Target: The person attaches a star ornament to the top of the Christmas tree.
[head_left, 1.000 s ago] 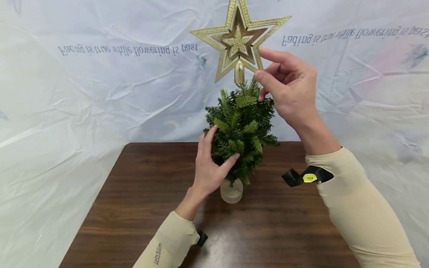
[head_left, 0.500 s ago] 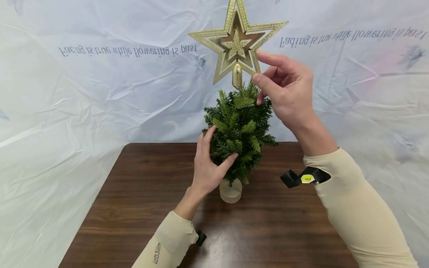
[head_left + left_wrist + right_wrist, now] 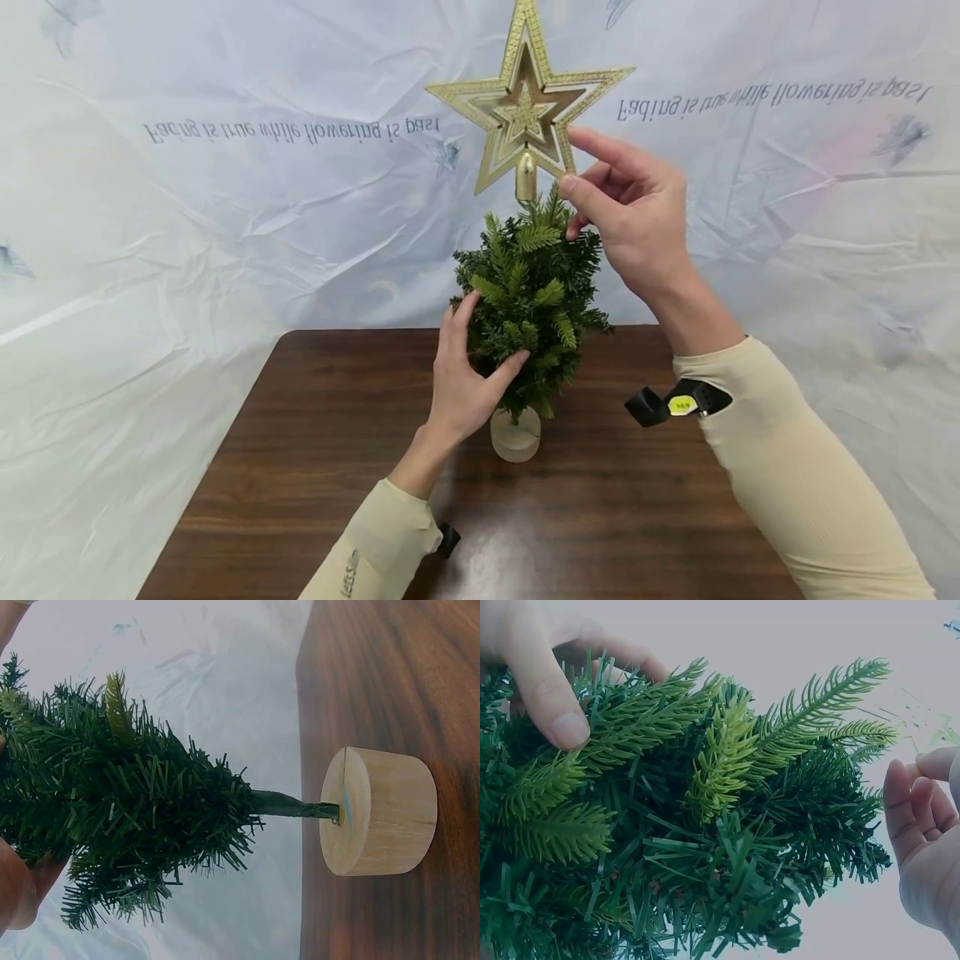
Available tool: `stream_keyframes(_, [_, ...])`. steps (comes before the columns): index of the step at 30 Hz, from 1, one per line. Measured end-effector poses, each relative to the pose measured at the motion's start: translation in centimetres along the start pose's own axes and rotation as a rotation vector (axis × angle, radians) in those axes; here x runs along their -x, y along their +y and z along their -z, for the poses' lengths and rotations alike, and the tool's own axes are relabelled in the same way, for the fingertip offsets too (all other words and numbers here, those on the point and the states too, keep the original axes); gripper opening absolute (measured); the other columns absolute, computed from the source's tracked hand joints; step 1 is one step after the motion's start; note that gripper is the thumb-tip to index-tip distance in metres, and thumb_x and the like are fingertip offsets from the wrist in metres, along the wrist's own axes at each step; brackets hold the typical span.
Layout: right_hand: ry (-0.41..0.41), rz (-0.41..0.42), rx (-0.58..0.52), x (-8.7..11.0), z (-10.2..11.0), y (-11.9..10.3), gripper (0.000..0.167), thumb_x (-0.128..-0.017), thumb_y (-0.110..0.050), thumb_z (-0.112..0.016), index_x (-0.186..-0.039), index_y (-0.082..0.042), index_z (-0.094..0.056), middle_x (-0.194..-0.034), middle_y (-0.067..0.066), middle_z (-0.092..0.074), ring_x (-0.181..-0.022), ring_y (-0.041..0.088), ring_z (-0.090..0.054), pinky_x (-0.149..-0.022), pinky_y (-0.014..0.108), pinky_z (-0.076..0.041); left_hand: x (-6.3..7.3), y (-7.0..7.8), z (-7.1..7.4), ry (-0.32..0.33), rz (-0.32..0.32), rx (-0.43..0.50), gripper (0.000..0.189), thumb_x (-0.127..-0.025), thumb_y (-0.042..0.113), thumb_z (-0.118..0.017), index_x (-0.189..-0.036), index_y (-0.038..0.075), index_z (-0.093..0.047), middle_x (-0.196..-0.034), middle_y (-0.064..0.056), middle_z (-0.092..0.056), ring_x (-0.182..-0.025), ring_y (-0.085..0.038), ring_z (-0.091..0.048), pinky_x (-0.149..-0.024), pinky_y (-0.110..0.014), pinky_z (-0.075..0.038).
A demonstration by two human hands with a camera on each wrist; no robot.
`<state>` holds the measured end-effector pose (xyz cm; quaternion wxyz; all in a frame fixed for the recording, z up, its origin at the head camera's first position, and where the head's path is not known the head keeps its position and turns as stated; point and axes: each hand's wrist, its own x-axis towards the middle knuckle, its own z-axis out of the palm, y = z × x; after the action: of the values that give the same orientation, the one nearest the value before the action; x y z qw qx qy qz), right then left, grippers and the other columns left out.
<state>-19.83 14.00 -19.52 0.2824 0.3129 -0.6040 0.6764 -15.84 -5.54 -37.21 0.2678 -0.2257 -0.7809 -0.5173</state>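
Note:
A gold star tree topper (image 3: 517, 79) stands upright above a small artificial Christmas tree (image 3: 536, 292) in the head view. Its gold socket (image 3: 527, 175) is at the topmost sprigs; I cannot tell whether a tip is inside it. My right hand (image 3: 641, 212) pinches the star's lower right point between thumb and finger. With thumb and fingers spread round the foliage, my left hand (image 3: 461, 379) holds the tree from the left side. The left wrist view shows the green trunk (image 3: 292, 805) set in a round wooden base (image 3: 394, 814). The star is mostly out of the right wrist view.
The tree stands on a dark brown wooden table (image 3: 337, 467), close to its far edge. Behind the table hangs a wrinkled pale cloth (image 3: 300, 208) printed with upside-down lettering. Black straps (image 3: 678, 404) are on both wrists.
The star and my right hand have shifted slightly left toward the tree's middle. The head view has tilted a little, so everything sits lower. Both holds stay the same.

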Motion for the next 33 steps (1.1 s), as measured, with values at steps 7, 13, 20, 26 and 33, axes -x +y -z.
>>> stream_keyframes(7, [-0.020,0.000,0.052,0.0,-0.1,-0.2,0.034,-0.090,0.011,-0.072,-0.122,0.001,-0.078,-0.078,0.004,-0.076,-0.052,0.015,-0.062,-0.053,0.029,-0.056,0.1,0.0,-0.1,0.004,0.009,0.006,0.090,-0.091,0.023,-0.084,-0.166,0.021,-0.032,-0.171,-0.016,-0.033,-0.161,-0.046,-0.019,-0.117,-0.073,-0.032])
stream_keyframes(13, [-0.019,0.003,0.052,0.1,0.2,-0.3,0.027,-0.090,0.011,-0.072,-0.114,0.002,-0.080,-0.076,0.000,-0.075,-0.054,0.013,-0.064,-0.053,0.028,-0.056,-0.1,0.0,-0.1,0.004,-0.003,0.002,0.090,-0.091,0.023,-0.083,-0.166,0.020,-0.032,-0.171,-0.016,-0.034,-0.161,-0.048,-0.019,-0.118,-0.073,-0.031])
stream_keyframes(20, [-0.044,0.026,0.092,0.3,0.8,-0.2,0.022,-0.091,0.009,-0.072,-0.112,0.005,-0.079,-0.077,0.000,-0.075,-0.052,0.015,-0.063,-0.054,0.028,-0.057,-0.1,0.1,-0.1,-0.004,0.008,0.001,0.090,-0.092,0.023,-0.083,-0.166,0.019,-0.032,-0.171,-0.016,-0.033,-0.161,-0.047,-0.018,-0.118,-0.074,-0.031])
stream_keyframes(26, [-0.035,0.001,0.125,1.0,1.5,-0.1,0.025,-0.090,0.009,-0.074,-0.114,0.004,-0.080,-0.078,-0.002,-0.076,-0.051,0.015,-0.063,-0.054,0.027,-0.056,0.1,0.1,0.0,-0.020,0.020,-0.002,0.091,-0.092,0.022,-0.083,-0.166,0.020,-0.030,-0.172,-0.015,-0.031,-0.161,-0.049,-0.016,-0.116,-0.075,-0.031])
stream_keyframes(33, [0.096,0.036,0.170,2.4,3.8,0.0,0.018,-0.091,0.007,-0.073,-0.109,0.010,-0.078,-0.076,-0.004,-0.074,-0.050,0.011,-0.060,-0.052,0.021,-0.051,0.1,0.3,0.4,-0.046,0.018,-0.017,0.092,-0.093,0.026,-0.082,-0.167,0.022,-0.027,-0.171,-0.019,-0.029,-0.161,-0.048,-0.018,-0.113,-0.076,-0.034])
